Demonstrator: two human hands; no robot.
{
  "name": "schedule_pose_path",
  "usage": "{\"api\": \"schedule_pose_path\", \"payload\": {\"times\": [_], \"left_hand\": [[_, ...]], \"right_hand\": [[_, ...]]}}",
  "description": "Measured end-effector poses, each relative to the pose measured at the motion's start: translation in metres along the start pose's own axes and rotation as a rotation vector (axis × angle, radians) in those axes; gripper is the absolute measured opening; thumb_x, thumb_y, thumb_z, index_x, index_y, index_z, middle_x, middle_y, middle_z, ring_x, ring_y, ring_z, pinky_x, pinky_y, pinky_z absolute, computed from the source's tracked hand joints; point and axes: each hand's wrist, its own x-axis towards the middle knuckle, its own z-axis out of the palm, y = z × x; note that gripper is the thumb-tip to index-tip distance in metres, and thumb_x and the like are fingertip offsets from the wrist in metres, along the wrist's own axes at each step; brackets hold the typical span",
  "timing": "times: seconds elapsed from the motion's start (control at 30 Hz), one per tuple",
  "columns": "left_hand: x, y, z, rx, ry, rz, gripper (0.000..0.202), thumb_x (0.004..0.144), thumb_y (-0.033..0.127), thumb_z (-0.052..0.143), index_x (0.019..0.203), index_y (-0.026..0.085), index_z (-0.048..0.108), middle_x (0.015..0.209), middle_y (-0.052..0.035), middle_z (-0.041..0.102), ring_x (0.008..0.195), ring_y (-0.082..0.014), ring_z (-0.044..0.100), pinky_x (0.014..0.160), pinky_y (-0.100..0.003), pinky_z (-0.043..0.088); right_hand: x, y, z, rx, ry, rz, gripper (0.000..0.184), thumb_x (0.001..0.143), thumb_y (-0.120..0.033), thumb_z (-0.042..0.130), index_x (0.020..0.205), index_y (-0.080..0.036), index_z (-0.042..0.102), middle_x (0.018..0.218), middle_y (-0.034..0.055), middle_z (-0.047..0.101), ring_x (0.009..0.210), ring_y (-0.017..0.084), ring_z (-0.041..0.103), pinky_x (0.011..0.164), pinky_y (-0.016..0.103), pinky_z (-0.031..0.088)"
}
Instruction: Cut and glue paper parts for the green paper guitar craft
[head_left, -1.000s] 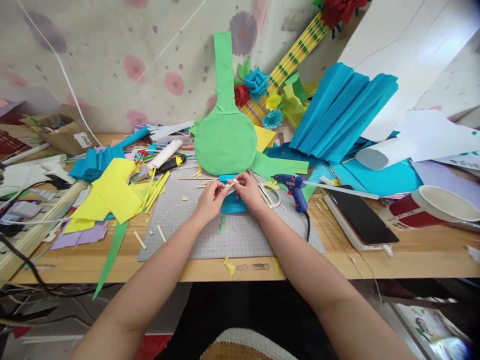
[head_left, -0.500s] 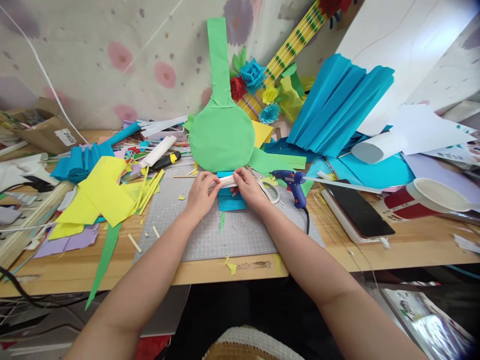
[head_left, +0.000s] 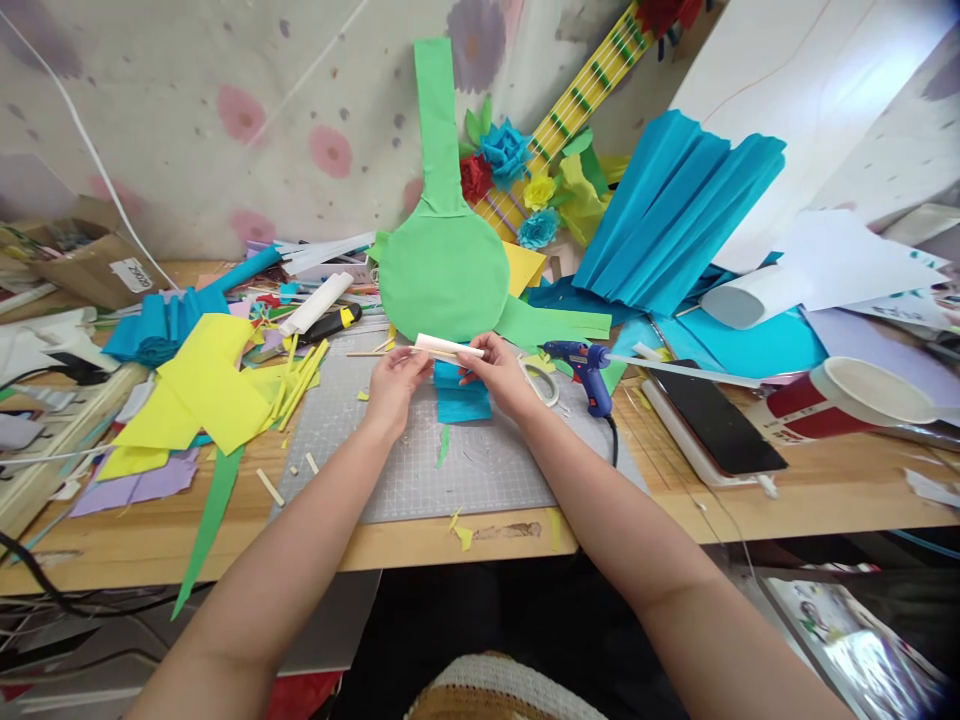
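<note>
Between my two hands is a short white paper roll [head_left: 448, 346], raised a little above the grey cutting mat [head_left: 420, 490]. My left hand [head_left: 397, 385] pinches its left end with thumb and fingers. Its right end is gripped by my right hand [head_left: 501, 372]. A piece of blue crepe paper [head_left: 463, 404] lies on the mat just beneath the hands. Right behind them leans a round green paper-covered shape [head_left: 444, 270] with a long upright neck. A roll of tape [head_left: 544, 385] and a blue glue gun [head_left: 589, 372] lie right of my right hand.
Yellow paper sheets [head_left: 202, 385] and yellow strips lie at the left. A phone [head_left: 716, 415] and a tilted red-and-white paper cup [head_left: 840, 400] are at the right. Pleated blue paper [head_left: 675, 215] and a yellow decorated guitar-like piece [head_left: 592, 90] stand behind.
The white roll has been lifted and turned, so more of its length shows above my fingers. My left hand has shifted slightly left and its fingers have changed their hold.
</note>
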Motion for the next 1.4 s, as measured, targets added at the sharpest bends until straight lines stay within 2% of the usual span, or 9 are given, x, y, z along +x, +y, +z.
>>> {"api": "schedule_pose_path", "payload": {"times": [0.07, 0.13, 0.33, 0.4, 0.5, 0.77, 1.17, 1.3, 1.4], "left_hand": [[-0.002, 0.0, 0.002, -0.098, -0.105, -0.149, 0.027, 0.063, 0.028, 0.069, 0.082, 0.013, 0.056, 0.079, -0.0049, 0.063, 0.074, -0.0129, 0.06, 0.076, -0.031, 0.049], [-0.004, 0.0, 0.003, -0.124, -0.106, -0.186, 0.024, 0.062, 0.025, 0.07, 0.079, 0.012, 0.059, 0.076, -0.004, 0.064, 0.068, -0.0114, 0.06, 0.073, -0.03, 0.05], [-0.003, 0.001, 0.002, -0.023, 0.031, -0.13, 0.021, 0.056, 0.021, 0.074, 0.07, 0.011, 0.062, 0.066, -0.0017, 0.065, 0.061, -0.0115, 0.06, 0.067, -0.029, 0.051], [-0.002, 0.002, 0.002, 0.044, 0.028, -0.11, 0.021, 0.056, 0.022, 0.073, 0.07, 0.011, 0.062, 0.064, -0.0012, 0.065, 0.059, -0.0117, 0.06, 0.064, -0.028, 0.051], [-0.001, 0.002, 0.001, 0.092, -0.003, -0.145, 0.02, 0.058, 0.022, 0.073, 0.071, 0.011, 0.063, 0.063, -0.0014, 0.065, 0.057, -0.0122, 0.06, 0.061, -0.028, 0.052], [0.0, 0.005, -0.004, 0.123, -0.108, -0.267, 0.014, 0.061, 0.012, 0.07, 0.072, 0.01, 0.061, 0.07, -0.0047, 0.066, 0.064, -0.0135, 0.063, 0.065, -0.031, 0.054], [0.002, 0.004, -0.005, 0.151, -0.118, -0.299, 0.007, 0.065, 0.007, 0.065, 0.071, 0.009, 0.061, 0.069, -0.005, 0.067, 0.063, -0.0121, 0.063, 0.061, -0.025, 0.053], [0.001, 0.006, -0.005, 0.139, -0.107, -0.288, 0.011, 0.063, 0.009, 0.068, 0.071, 0.01, 0.061, 0.07, -0.0057, 0.067, 0.064, -0.0136, 0.064, 0.059, -0.025, 0.053], [0.003, 0.009, -0.006, 0.139, -0.075, -0.263, 0.012, 0.062, 0.01, 0.069, 0.072, 0.011, 0.061, 0.071, -0.0058, 0.067, 0.064, -0.0142, 0.064, 0.057, -0.024, 0.053]], "right_hand": [[0.0, 0.002, 0.002, -0.041, -0.03, -0.012, 0.033, 0.064, -0.039, 0.064, 0.075, -0.021, 0.039, 0.065, -0.0056, 0.05, 0.058, 0.01, 0.053, 0.05, 0.025, 0.047], [-0.001, 0.006, 0.004, -0.125, -0.052, -0.04, 0.029, 0.065, -0.036, 0.063, 0.075, -0.021, 0.039, 0.066, -0.0052, 0.049, 0.06, 0.011, 0.052, 0.05, 0.025, 0.046], [-0.001, 0.013, 0.002, -0.422, -0.04, -0.187, 0.029, 0.065, -0.026, 0.063, 0.085, -0.022, 0.043, 0.079, -0.0028, 0.053, 0.072, 0.012, 0.053, 0.063, 0.027, 0.045], [-0.001, 0.012, 0.001, -0.465, -0.025, -0.199, 0.032, 0.065, -0.029, 0.063, 0.091, -0.022, 0.045, 0.082, -0.0018, 0.054, 0.075, 0.013, 0.053, 0.065, 0.027, 0.044], [-0.002, 0.009, 0.001, -0.495, -0.009, -0.162, 0.027, 0.07, -0.034, 0.059, 0.091, -0.022, 0.048, 0.075, -0.0023, 0.055, 0.068, 0.013, 0.051, 0.062, 0.026, 0.042], [-0.003, 0.005, -0.001, -0.513, 0.069, -0.096, 0.017, 0.08, -0.034, 0.045, 0.092, -0.023, 0.047, 0.067, -0.0022, 0.057, 0.063, 0.014, 0.05, 0.058, 0.027, 0.037], [0.001, 0.009, 0.003, -0.473, 0.131, -0.079, 0.016, 0.08, -0.032, 0.042, 0.094, -0.022, 0.045, 0.063, -0.0038, 0.054, 0.06, 0.014, 0.05, 0.058, 0.026, 0.036], [0.002, 0.01, 0.003, -0.402, 0.13, -0.093, 0.018, 0.08, -0.035, 0.043, 0.094, -0.023, 0.045, 0.062, -0.0046, 0.053, 0.057, 0.013, 0.049, 0.054, 0.025, 0.037], [0.004, 0.009, 0.003, -0.281, 0.116, -0.043, 0.018, 0.08, -0.037, 0.044, 0.092, -0.023, 0.043, 0.062, -0.0046, 0.053, 0.057, 0.012, 0.051, 0.054, 0.025, 0.041]]}}
